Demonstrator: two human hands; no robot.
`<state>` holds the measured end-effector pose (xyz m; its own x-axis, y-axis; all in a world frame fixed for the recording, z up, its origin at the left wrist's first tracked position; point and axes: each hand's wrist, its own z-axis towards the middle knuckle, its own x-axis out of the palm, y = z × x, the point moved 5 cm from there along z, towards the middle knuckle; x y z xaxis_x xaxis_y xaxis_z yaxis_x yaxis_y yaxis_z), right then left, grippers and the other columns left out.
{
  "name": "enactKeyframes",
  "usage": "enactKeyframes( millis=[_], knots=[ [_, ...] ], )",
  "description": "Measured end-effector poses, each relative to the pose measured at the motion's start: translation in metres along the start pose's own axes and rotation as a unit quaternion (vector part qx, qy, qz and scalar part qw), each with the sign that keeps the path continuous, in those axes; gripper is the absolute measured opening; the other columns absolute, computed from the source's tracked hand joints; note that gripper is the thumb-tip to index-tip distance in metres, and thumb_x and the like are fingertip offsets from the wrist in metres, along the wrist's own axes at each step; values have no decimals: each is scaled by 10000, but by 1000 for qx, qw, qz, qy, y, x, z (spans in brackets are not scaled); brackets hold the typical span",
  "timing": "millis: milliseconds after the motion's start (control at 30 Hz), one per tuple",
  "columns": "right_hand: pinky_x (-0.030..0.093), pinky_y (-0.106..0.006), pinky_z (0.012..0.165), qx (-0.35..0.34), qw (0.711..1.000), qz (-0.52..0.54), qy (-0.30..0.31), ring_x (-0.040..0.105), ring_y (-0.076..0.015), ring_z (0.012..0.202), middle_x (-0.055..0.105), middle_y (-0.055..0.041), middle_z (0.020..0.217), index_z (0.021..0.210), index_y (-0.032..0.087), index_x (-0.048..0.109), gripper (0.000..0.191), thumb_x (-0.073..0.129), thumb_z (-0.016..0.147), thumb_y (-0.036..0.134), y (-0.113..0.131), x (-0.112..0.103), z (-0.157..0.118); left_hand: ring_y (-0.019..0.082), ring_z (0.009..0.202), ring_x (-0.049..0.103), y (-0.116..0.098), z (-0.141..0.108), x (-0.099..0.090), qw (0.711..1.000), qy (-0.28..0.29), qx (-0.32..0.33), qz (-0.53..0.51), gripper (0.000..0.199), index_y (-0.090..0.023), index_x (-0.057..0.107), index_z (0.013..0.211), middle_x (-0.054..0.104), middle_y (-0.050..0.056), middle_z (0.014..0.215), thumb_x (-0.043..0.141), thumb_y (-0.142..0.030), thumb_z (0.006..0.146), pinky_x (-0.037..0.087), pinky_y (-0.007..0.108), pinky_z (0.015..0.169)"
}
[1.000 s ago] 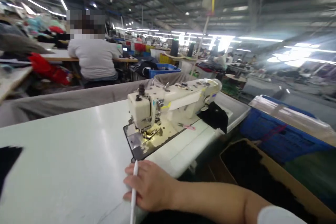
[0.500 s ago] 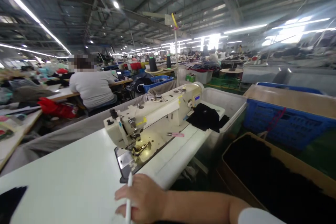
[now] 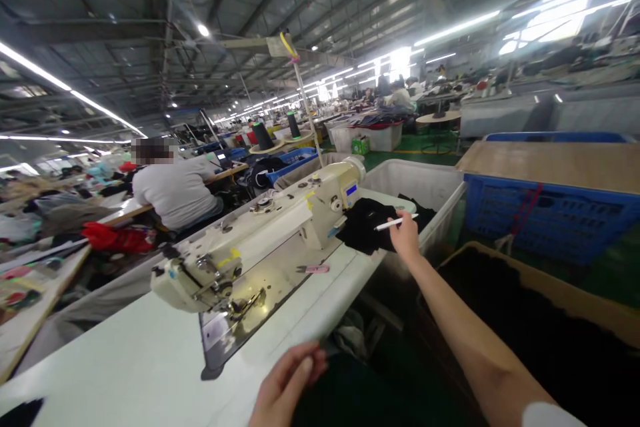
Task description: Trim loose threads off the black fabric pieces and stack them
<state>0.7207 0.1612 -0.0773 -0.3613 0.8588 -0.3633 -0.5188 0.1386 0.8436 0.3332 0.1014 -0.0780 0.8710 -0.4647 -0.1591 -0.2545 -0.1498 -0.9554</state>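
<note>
The right hand (image 3: pixel 406 235) has risen from the front of the white surface (image 3: pixel 125 360) to just beside the black fabric (image 3: pixel 363 227), which lies bunched at the far end of the sewing machine (image 3: pixel 260 230). Its fingers pinch a white pen (image 3: pixel 395 223), held clear of the cloth. The left hand (image 3: pixel 287 383) curls loosely, apparently empty, by the surface's edge. Pink-handled snips (image 3: pixel 313 269) lie within easy reach.
</note>
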Motion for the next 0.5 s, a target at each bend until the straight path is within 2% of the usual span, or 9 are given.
enactKeyframes(
  millis=[33,100,167,267,367,500],
  knots=[
    [425,-507,977,16,1000,-10,0,559,-348,1113,639,-233,1138,1148,86,559,351,507,888,316,-8,-2,13,260,1060,695,-10,22,15,998,7,1,-63,286,-252,721,1034,745,67,1076,734,-431,812,566,376,960],
    [425,-471,958,44,999,-23,9,573,-341,1090,656,-224,1107,1145,91,568,339,511,893,311,-21,-1,30,235,1047,701,-32,69,46,983,12,-20,-183,240,-194,706,1027,737,103,1104,760,-222,795,560,310,951],
    [441,-431,915,67,997,-30,22,603,-325,1039,677,-204,1051,1133,106,579,323,517,899,319,-30,2,41,183,823,724,-49,113,70,955,-59,-71,-283,119,-135,672,894,734,114,915,693,-57,806,592,282,843],
    [462,-375,844,92,995,-30,37,644,-288,949,698,-152,970,1121,140,587,303,524,905,342,-41,9,50,127,624,667,-69,164,99,942,-81,-102,-310,172,-124,592,744,661,75,713,573,-5,866,590,221,681],
    [470,-339,811,108,993,-19,38,660,-252,895,704,-97,945,1097,181,592,283,553,881,359,-52,14,58,91,531,598,-76,192,112,931,-106,-120,-328,244,-147,534,703,588,23,622,514,-20,910,564,185,583],
    [479,-334,804,114,993,14,35,663,-249,882,706,-79,936,1038,195,610,286,609,816,376,-62,17,64,57,455,510,-78,210,123,923,-136,-128,-336,262,-167,495,682,511,-34,556,601,-80,905,487,135,474]
  ],
)
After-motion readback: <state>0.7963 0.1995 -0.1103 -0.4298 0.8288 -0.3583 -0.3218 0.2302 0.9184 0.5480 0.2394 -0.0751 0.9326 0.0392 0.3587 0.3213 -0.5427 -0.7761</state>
